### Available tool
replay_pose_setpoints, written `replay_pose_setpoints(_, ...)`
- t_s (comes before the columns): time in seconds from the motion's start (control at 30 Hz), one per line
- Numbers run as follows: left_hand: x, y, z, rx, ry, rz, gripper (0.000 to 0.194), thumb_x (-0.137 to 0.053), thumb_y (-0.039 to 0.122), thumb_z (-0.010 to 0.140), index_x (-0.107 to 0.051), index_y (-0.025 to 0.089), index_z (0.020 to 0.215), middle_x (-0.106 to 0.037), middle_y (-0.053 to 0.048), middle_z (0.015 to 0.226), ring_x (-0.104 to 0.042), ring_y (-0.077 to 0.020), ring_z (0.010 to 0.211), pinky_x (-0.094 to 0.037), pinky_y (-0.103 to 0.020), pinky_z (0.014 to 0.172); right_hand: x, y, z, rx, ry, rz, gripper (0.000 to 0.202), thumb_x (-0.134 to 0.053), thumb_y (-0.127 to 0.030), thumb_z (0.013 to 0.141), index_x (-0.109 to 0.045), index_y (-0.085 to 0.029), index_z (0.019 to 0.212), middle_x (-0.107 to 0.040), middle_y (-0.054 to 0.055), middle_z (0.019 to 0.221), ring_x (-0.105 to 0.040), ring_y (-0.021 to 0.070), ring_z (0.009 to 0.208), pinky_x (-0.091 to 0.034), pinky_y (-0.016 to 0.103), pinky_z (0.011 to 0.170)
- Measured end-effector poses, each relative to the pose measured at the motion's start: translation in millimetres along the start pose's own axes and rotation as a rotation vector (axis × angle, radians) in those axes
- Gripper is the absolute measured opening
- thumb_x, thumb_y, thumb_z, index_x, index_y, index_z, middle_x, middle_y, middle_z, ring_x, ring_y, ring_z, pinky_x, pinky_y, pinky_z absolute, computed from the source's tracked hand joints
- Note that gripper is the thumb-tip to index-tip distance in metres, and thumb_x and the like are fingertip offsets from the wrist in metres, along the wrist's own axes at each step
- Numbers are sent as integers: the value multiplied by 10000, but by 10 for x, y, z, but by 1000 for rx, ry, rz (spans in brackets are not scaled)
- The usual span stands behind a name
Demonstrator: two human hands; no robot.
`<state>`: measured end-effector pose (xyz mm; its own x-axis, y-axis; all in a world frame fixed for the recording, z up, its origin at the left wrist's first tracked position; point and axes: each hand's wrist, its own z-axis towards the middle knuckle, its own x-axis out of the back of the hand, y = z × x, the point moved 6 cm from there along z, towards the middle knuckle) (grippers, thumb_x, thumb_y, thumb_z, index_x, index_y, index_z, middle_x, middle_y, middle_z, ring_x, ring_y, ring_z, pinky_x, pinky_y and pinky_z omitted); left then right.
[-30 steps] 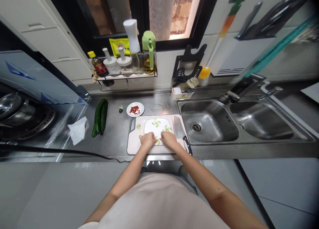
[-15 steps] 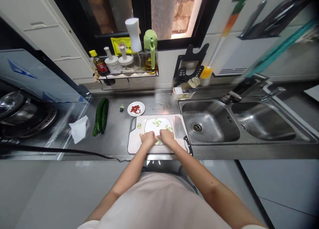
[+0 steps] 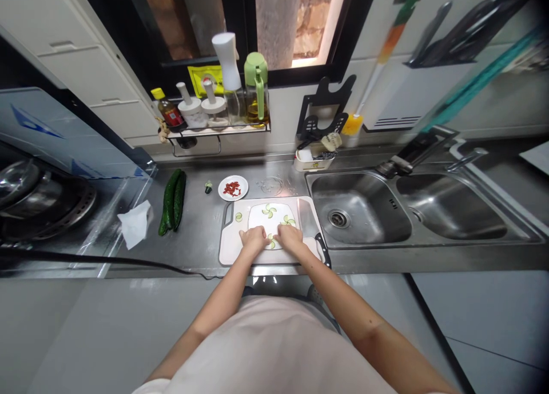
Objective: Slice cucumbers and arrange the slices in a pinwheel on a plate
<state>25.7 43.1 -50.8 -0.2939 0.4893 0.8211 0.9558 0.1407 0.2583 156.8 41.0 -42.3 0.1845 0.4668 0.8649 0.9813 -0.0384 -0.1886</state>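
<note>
A white square plate point(image 3: 259, 211) lies on a pale cutting board point(image 3: 229, 248). Thin green-edged cucumber slices point(image 3: 269, 211) form small pinwheels on it, at the back, right and front. My left hand point(image 3: 255, 238) rests over the plate's front left, fingers curled and tips beside the front slices point(image 3: 271, 243). Opposite it, my right hand point(image 3: 290, 237) is curled over the front right, close to the same slices. Whatever is between the fingertips is too small to make out. On the board's right side lies a knife point(image 3: 306, 215) with a black handle. A loose cucumber round point(image 3: 239, 217) sits at the left.
Behind the board stands a small plate point(image 3: 223, 195) of red pieces, with a cucumber end point(image 3: 208, 187) beside it. Whole cucumbers point(image 3: 172, 202) and a crumpled white tissue point(image 3: 134, 225) are further left. A double sink point(image 3: 364, 208) is at the right; a condiment rack point(image 3: 218, 130) hangs behind.
The view has shifted slightly. My right hand has moved a little away from the front slices, widening the gap between my hands. The left hand stays nearly in place.
</note>
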Motion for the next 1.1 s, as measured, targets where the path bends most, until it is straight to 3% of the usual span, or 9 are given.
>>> replay_pose_setpoints(0.33, -45, 69, -165, -90, 106, -43, 92, -543, 304, 851, -594, 228, 840, -693, -33, 938, -591, -224, 973, -289, -384, 888, -30, -44, -34, 67, 5, -13, 220, -495, -316, 911, -600, -185, 1053, -669, 110, 1044, -603, 213, 1017, -398, 282, 760)
replay_pose_setpoints(0.53, -100, 93, -290, -152, 171, -20, 159, -456, 292, 914, -602, 228, 913, -678, -57, 991, -544, -233, 1024, -278, -377, 881, -81, -104, -78, 152, 31, -71, 216, -421, -245, 943, -559, -169, 1091, -668, 134, 1010, -607, 224, 1007, -398, 288, 754)
replay_pose_setpoints(0.9, -162, 64, -361, -264, 257, 11, 266, -407, 356, 945, -640, 228, 929, -655, -89, 1000, -525, -248, 1021, -271, -401, 881, -124, -148, -134, 170, 72, -139, 263, -367, -91, 905, -550, -137, 1088, -665, 149, 992, -596, 228, 1017, -397, 287, 756)
replay_pose_setpoints(1.1, -114, 25, -379, -246, 269, -80, 219, -469, 388, 917, -627, 237, 918, -677, -55, 951, -548, -229, 978, -277, -377, 859, -72, -99, -183, 145, 103, -54, 232, -342, -221, 962, -547, -163, 1055, -656, 127, 1013, -591, 212, 964, -354, 269, 710)
